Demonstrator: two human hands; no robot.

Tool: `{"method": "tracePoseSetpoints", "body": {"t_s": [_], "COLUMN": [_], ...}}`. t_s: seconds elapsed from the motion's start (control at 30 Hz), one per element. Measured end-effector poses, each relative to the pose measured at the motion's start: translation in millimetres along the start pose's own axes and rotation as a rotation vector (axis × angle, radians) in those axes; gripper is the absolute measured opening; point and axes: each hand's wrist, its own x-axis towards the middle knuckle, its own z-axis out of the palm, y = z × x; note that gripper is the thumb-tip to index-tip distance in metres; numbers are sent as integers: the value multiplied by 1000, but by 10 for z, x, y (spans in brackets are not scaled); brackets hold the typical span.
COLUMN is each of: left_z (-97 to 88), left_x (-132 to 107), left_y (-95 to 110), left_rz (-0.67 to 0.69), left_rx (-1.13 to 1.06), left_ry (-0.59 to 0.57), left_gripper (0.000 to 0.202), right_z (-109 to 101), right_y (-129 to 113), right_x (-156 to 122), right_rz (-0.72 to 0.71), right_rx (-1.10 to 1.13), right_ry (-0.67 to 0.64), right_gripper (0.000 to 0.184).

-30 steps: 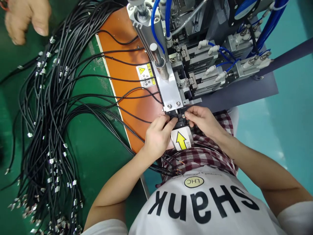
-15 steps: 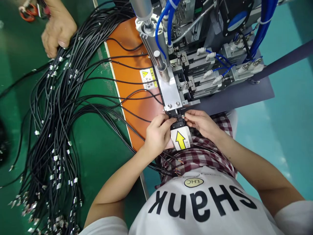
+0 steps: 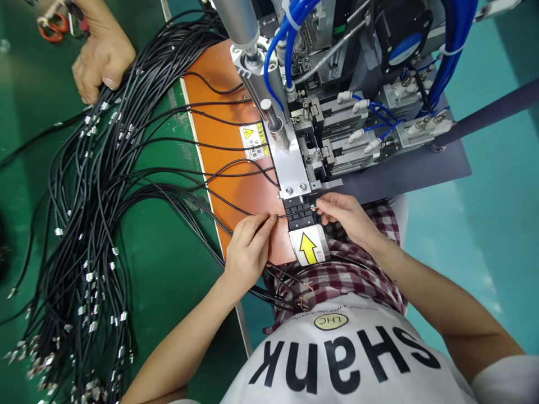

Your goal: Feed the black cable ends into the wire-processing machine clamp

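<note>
A thin black cable runs across the black slotted block at the machine's front end. My left hand pinches this cable to the left of the block, over the orange plate. At the block's right side, my right hand pinches the cable's end, where a small shiny metal tip shows at the fingertips. A white label with a yellow arrow sits just below the block.
The machine with cylinders and blue air hoses stands ahead. Bundled black cables with metal ends cover the green table. Another person's hand rests by the bundle at upper left, near orange-handled scissors.
My left hand has slid left along the cable, off the block and onto the orange plate's area. My right hand stays near the block's right side. The view has shifted slightly.
</note>
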Motion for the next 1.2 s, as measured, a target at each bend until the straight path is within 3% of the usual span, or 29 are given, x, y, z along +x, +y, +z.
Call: {"method": "tracePoseSetpoints", "body": {"t_s": [0.37, 0.5, 0.6, 0.77, 0.9, 0.97, 1.03, 1.1, 1.2], "left_z": [52, 58, 58, -190, -414, -406, -351, -312, -344], "left_x": [-70, -91, 27, 266, 96, -35, -117, -134, -92], "left_y": [67, 89, 74, -20, 90, 199, 286, 332, 361], "left_rz": [-1, 7, -20, -56, 200, 329, 376, 353, 215], "left_rx": [91, 87, 93, 63, -84, -44, 1, -47, -218], "left_ry": [70, 71, 61, 6, -216, -341, -377, -344, -260], "left_gripper": [48, 45, 43, 39, 29, 25, 21, 17, 9], "right_z": [16, -7, -101, -320, -422, -403, -337, -243, -84], "right_y": [-8, 45, 99, 163, 186, 181, 153, 98, -12], "right_x": [19, -62, -152, -404, -624, -683, -711, -738, -818], "right_rz": [77, 17, 12, -34, -23, -17, -36, -88, -206], "right_rx": [70, 25, 33, 59, 19, 0, -23, -89, -287], "right_ry": [-35, 3, 73, 221, 240, 218, 190, 168, 121], "right_gripper": [34, 42, 53, 41, 28, 26, 25, 24, 21]}}
